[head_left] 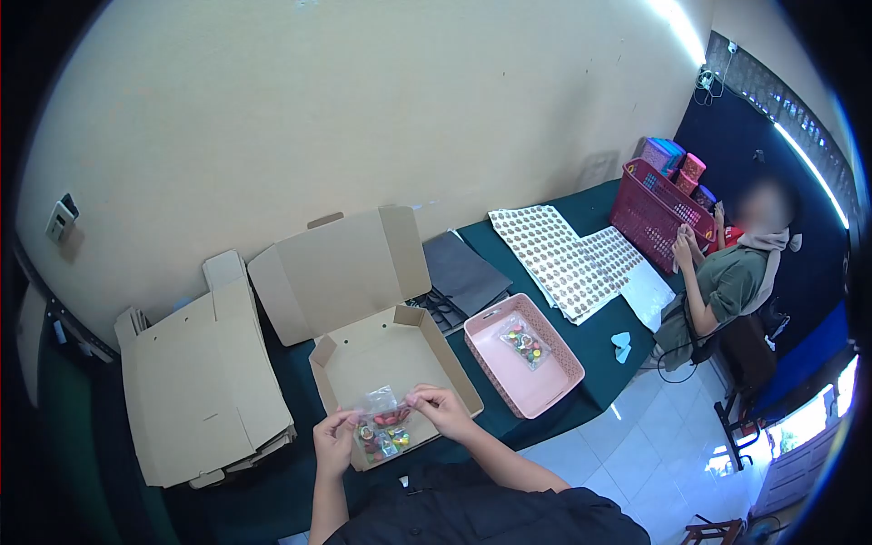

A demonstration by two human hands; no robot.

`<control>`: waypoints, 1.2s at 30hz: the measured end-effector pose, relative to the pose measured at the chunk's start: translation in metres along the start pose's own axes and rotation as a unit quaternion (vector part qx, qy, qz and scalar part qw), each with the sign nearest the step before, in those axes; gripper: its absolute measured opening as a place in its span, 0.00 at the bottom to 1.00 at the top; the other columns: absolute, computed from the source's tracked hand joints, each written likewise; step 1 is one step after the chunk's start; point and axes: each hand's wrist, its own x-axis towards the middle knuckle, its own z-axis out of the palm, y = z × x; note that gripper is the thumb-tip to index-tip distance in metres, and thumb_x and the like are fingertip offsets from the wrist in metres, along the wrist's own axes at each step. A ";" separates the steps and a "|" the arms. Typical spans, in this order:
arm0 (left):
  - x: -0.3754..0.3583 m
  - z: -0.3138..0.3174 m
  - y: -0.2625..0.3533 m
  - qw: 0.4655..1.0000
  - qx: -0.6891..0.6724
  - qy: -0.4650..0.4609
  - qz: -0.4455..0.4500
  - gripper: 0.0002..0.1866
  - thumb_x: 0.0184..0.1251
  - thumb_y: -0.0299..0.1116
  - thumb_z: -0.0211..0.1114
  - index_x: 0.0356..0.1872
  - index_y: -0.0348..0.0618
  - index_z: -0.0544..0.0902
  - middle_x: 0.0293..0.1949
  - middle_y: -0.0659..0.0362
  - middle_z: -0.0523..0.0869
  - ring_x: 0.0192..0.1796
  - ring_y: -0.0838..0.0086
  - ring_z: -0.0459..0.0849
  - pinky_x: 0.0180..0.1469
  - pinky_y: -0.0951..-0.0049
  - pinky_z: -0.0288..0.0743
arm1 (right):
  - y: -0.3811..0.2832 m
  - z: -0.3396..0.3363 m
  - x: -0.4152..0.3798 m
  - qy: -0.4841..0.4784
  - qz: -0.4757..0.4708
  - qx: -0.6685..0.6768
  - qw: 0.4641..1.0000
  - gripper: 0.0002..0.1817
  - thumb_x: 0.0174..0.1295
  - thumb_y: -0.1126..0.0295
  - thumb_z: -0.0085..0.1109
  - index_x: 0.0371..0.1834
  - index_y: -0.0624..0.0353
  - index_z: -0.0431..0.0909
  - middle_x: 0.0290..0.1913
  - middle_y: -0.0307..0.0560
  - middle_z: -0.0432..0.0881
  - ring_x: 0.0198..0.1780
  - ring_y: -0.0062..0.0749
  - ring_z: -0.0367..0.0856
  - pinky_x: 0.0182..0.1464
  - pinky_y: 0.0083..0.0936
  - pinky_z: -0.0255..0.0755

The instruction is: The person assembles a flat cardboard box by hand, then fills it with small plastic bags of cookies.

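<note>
Between my two hands hangs a clear plastic bag of colourful small pieces, some red, some yellow; what exactly they are is too small to tell. My left hand pinches the bag's upper left edge. At the upper right edge, the fingers of my right hand are closed on it too. Just beneath and behind the bag lies an open cardboard box, its lid raised against the wall side. To the right, a pink basket holds a similar filled clear bag.
Flattened cardboard boxes are stacked at the left. Dark paper bags lie behind the pink basket. Sticker sheets and a maroon basket stand farther right on the green-covered table. Another person is at the table's right end.
</note>
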 end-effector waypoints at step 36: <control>-0.028 0.049 -0.060 0.968 -0.236 0.047 -0.067 0.19 0.72 0.39 0.49 0.57 0.39 0.64 0.52 0.55 0.74 0.53 0.73 0.75 0.55 0.74 0.69 | 0.022 0.037 -0.012 -0.039 0.150 0.049 0.987 0.19 0.70 0.61 0.42 0.56 0.64 0.69 0.43 0.40 0.78 0.43 0.17 0.75 0.47 0.17 0.69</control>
